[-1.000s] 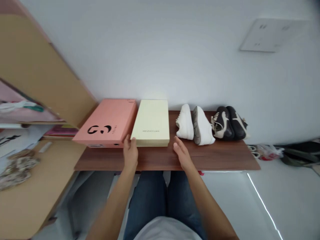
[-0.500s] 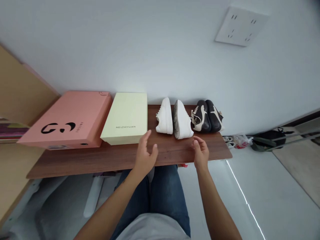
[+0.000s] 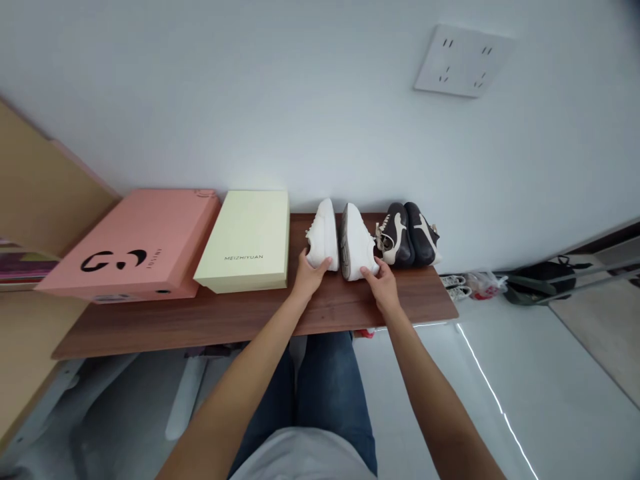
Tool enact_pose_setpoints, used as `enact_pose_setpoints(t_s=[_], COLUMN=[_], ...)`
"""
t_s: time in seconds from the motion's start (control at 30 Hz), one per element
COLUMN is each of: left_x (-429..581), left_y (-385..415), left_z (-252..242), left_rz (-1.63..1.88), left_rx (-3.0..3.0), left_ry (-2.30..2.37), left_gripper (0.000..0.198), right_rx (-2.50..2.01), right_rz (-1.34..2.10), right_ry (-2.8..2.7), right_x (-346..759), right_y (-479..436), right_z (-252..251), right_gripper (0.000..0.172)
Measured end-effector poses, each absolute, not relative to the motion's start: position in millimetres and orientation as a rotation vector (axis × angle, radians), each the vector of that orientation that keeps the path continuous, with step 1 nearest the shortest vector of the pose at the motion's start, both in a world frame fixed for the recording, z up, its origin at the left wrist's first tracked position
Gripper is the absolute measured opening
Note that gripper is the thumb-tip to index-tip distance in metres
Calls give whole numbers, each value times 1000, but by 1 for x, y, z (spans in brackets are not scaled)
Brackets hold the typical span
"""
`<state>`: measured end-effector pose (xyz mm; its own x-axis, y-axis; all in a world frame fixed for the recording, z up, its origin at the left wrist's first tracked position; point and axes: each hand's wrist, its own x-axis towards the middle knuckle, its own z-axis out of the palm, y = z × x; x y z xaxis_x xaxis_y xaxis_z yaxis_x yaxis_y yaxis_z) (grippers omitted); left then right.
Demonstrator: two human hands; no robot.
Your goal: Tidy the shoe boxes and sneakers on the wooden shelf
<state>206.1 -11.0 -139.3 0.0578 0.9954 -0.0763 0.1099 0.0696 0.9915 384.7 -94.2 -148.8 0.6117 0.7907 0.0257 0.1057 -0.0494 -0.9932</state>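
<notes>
- Two white sneakers on the table [image 3: 250, 320], set between a pale yellow box [image 3: 245, 240] and a dark pair [image 3: 407, 233]: left white sneaker [image 3: 323, 230] showing its upper, right white sneaker [image 3: 357, 240] tipped on its side with the grey sole turned toward its partner.
- Left hand [image 3: 309, 275] closed round the near end of the left white sneaker, thumb on one flank, fingers on the other.
- Right hand [image 3: 384, 283] laid against the near end of the right white sneaker, thumb and fingertips touching it; clasped or merely resting, impossible to say.
- Probably light, with soft uppers that yield to a squeeze and stiffer soles; neither fragile nor slippery.
- Best taken across the near end, sole and upper pinched together; tipped one likely to roll under a loose hold.
- Hard to make out: heel or toe at the near ends, and whether the two white sneakers touch or sit just apart.
- Hidden: fingers behind the left sneaker, far sides of the dark pair.
- Cut off at the left edge: a tan cabinet beyond the pink box [image 3: 135, 243].
</notes>
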Motion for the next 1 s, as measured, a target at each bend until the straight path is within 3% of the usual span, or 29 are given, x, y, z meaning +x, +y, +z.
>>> enact_pose_setpoints(t_s=[0.27,0.43,0.67,0.83,1.0], left_x=[207,211,220,220,220], left_y=[-6,4,8,4,5], left_z=[-119,-93,-52,-54,-63], left_rz=[1006,938,546,342,238], left_rx=[1406,1722,2331,2627,2716], left_ry=[1348,1374,1302,1222,1217], left_gripper=[50,51,44,33,33], right_rx=[-1586,-1695,-1930,-2054,-2088], right_rz=[723,577,345,233,173], right_ry=[-1115,-1350,-1725,-1950,-2099], right_x=[396,412,412,396,389], right_y=[-78,-75,-68,-63,-52], right_z=[-123,-92,-68,-68,-64], right_gripper=[55,52,52,50,45])
